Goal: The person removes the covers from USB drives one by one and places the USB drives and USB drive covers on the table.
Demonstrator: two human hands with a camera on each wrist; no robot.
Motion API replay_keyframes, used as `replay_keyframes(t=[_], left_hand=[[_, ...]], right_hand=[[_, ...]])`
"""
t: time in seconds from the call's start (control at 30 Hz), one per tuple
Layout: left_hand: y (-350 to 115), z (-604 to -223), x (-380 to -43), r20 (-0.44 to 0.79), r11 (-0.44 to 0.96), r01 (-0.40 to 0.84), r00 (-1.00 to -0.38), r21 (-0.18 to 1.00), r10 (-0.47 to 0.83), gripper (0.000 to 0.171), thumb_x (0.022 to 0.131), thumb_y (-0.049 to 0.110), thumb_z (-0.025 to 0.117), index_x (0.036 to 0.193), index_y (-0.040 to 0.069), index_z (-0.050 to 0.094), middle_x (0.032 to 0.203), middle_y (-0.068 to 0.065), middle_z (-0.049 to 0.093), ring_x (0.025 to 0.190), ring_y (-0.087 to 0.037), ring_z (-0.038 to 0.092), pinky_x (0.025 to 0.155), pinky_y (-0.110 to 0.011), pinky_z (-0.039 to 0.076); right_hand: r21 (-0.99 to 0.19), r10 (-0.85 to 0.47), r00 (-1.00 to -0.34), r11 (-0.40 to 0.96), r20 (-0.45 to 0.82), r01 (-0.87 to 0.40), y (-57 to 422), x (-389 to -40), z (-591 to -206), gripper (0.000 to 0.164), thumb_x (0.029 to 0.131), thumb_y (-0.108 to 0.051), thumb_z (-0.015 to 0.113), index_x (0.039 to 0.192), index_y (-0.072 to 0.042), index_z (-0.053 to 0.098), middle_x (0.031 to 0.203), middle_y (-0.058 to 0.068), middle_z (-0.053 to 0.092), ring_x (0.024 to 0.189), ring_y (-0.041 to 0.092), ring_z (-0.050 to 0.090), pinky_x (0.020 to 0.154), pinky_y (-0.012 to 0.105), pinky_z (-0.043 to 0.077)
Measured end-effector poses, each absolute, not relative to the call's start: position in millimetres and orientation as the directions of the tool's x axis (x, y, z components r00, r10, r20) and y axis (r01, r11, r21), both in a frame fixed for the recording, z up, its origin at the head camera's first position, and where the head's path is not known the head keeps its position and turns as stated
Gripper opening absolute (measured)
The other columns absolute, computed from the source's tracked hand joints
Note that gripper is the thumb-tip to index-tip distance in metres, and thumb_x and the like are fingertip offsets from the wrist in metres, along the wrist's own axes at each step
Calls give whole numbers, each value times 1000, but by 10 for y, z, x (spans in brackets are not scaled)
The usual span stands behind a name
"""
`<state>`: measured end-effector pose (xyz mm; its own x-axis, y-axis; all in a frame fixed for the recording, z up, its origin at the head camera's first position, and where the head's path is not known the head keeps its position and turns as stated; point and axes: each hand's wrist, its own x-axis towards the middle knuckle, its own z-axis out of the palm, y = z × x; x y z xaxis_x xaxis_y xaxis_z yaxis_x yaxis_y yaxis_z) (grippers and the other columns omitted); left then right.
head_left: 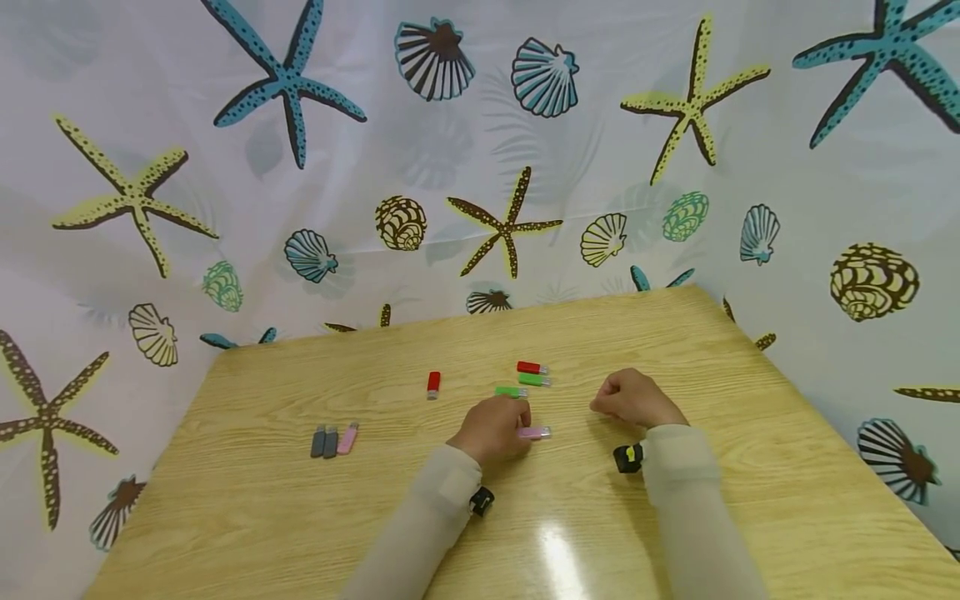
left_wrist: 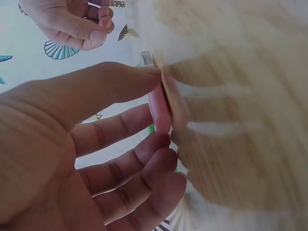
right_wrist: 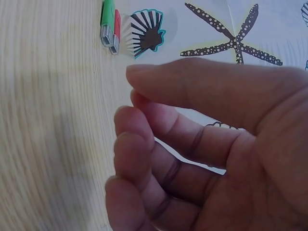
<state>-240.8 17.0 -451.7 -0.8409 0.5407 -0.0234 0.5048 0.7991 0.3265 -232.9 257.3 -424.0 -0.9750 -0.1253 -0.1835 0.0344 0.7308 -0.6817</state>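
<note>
My left hand (head_left: 491, 429) pinches a pink USB stick (left_wrist: 160, 109) between thumb and index finger, low at the wooden tabletop. The stick's metal plug (head_left: 546, 432) points right, past the fingers. Just beyond this hand lies a green USB stick (head_left: 512, 392), partly overlapped by the knuckles in the head view. To the right, my right hand (head_left: 637, 398) hovers low over the table with loosely curled fingers, holding nothing. In the right wrist view a green USB stick (right_wrist: 108, 21) and a red one (right_wrist: 116, 30) lie past its thumb.
Two grey USB sticks (head_left: 325, 442) and another pink one (head_left: 348, 438) lie side by side at the left. A lone red stick (head_left: 433, 385) sits towards the back. The wooden table (head_left: 225, 500) ends at a patterned cloth (head_left: 345, 192) behind and at the sides.
</note>
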Motion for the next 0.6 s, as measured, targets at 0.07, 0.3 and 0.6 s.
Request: replay_keyframes(t=[0.07,0.3,0.6], left_hand=[[187,-4517,-2407,-15,805,510,-842,303,539,16,79,22,77,89,15,67,82,5,63,69,-11,51,64,-28,46],[217,-4497,-2395,-25,811,496,-849,310,528,15,81,22,76,82,15,64,77,6,58,68,-12,50,63,-28,45],[183,-4487,-2392,-36,807,477,-853,349,520,17,84,27,74,81,15,62,74,7,58,65,-12,50,61,-27,45]], right_hand=[[-679,-131,-975,733,-179,26,2560,-2326,-4239,17,90,-17,65,83,-2,64,71,10,60,57,14,46,52,26,39],[-675,-129,-974,737,-184,30,2498,-2328,-4229,16,90,-17,65,84,-2,64,74,10,60,60,15,47,54,27,40],[-676,-138,-972,737,-192,29,2418,-2315,-4200,16,91,-17,65,84,-3,63,76,11,60,62,16,47,54,27,40]])
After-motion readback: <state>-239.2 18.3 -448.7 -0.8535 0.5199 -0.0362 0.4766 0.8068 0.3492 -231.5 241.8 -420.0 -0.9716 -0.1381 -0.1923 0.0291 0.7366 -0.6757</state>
